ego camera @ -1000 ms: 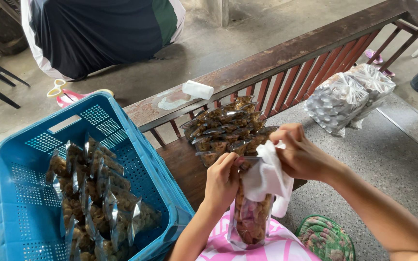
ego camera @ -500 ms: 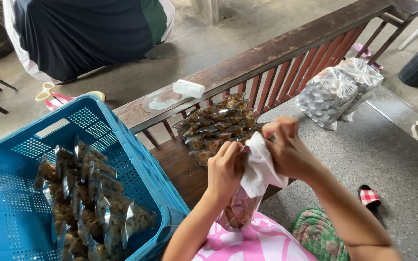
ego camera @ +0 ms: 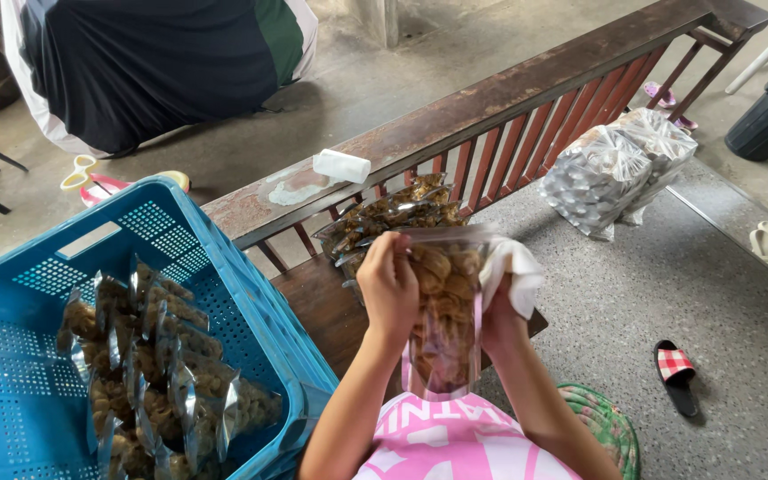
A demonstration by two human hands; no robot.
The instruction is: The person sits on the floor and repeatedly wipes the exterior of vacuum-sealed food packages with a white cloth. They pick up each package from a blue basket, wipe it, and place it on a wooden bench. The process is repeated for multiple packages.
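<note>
I hold a clear plastic pouch of brown fried snacks (ego camera: 444,311) upright in front of me. My left hand (ego camera: 389,286) grips its left edge near the top. My right hand (ego camera: 501,322) is on the pouch's right side and also clutches a white cloth (ego camera: 513,271) against it. Behind the pouch, a pile of similar filled snack pouches (ego camera: 393,218) lies on the wooden bench (ego camera: 313,298).
A blue plastic crate (ego camera: 224,284) at left holds several filled pouches. A white block (ego camera: 341,165) rests on the bench's top rail. A big clear bag of small packets (ego camera: 620,164) sits on the floor right. A checked sandal (ego camera: 677,373) lies lower right; a seated person (ego camera: 153,62) is beyond.
The cloth, earlier bunched over the pouch's top between both hands, has shifted to the right side. The pouch is now raised upright and fully visible.
</note>
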